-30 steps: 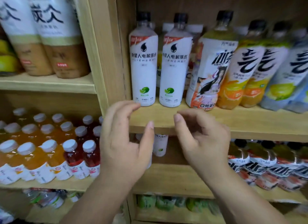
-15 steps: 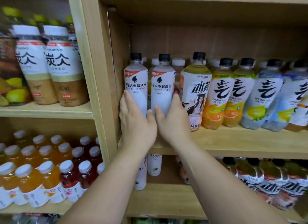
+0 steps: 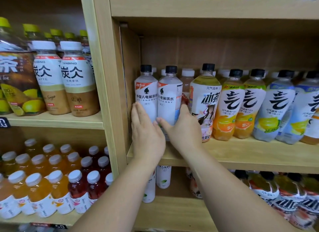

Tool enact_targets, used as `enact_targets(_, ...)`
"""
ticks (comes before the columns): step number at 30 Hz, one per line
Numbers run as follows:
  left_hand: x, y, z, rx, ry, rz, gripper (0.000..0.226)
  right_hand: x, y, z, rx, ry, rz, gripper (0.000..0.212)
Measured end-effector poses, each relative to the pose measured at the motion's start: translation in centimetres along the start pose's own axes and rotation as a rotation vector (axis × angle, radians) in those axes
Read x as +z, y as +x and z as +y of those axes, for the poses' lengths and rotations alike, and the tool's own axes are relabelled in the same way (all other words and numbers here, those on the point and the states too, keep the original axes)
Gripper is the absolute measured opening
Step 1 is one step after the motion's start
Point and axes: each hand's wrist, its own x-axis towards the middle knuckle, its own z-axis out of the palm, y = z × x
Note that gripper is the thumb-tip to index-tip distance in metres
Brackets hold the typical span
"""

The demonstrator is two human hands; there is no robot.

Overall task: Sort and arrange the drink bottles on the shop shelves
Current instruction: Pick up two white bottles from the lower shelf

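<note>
head view: both forearms reach up and forward to the middle shelf (image 3: 241, 155). the left hand (image 3: 146, 133) is flat and open, fingers together and pointing up, its palm against the left side of the left white bottle (image 3: 146, 97). the right hand (image 3: 183, 128) is also open, thumb spread toward the left hand, fingers curved around the right side of the right white bottle (image 3: 170, 100). neither hand closes fully; together they press the pair from both sides.

both white bottles stand upright, long axis vertical, black caps up, touching each other at the left end of the shelf, just beside the wooden upright (image 3: 105, 93). their labels face outward and read "alienergy" under chinese characters, with a red corner tab.

right of the pair stands a yellow tea bottle (image 3: 206, 100) with a cartoon figure, then orange bottles (image 3: 229, 107). left of the upright, latte bottles (image 3: 50, 79) read "tanbing".
</note>
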Motion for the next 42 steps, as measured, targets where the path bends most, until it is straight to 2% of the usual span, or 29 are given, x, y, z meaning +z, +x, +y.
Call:
enact_targets(9, -0.2, 0.2, -0.8, -0.028, -0.048, 0.000, 0.073, -3.6, -2.8, 2.1, -0.078, 0.098, -0.010, 0.056)
enact_targets(14, 0.5, 0.7, 0.2, -0.101, -0.067, 0.089, 0.073, -7.5, -3.4, 4.9, -0.083, 0.212, -0.100, 0.060)
enact_targets(22, 2.9, 1.4, 1.7, -0.194, 0.028, 0.222, 0.093, -10.1, -2.5, 8.2, -0.135, 0.379, -0.211, 0.055)
enact_targets(26, 3.4, 1.7, 2.0, -0.213, 0.096, 0.287, 0.084, -10.9, -1.9, 10.0, -0.160, 0.446, -0.255, 0.055)
enact_targets(35, 3.2, 1.1, 2.3, -0.206, 0.025, 0.296, 0.072, -12.8, -1.6, 11.8, -0.167, 0.547, -0.307, 0.056)
enact_targets(39, 1.3, -2.8, 3.8, -0.174, -0.075, 0.317, 0.071, -14.9, -2.9, 12.5, -0.151, 0.559, -0.245, 0.050)
enact_targets(42, -0.9, -7.7, 5.2, -0.135, -0.202, 0.304, 0.068, -16.2, -4.9, 13.6, -0.099, 0.661, -0.260, 0.048)
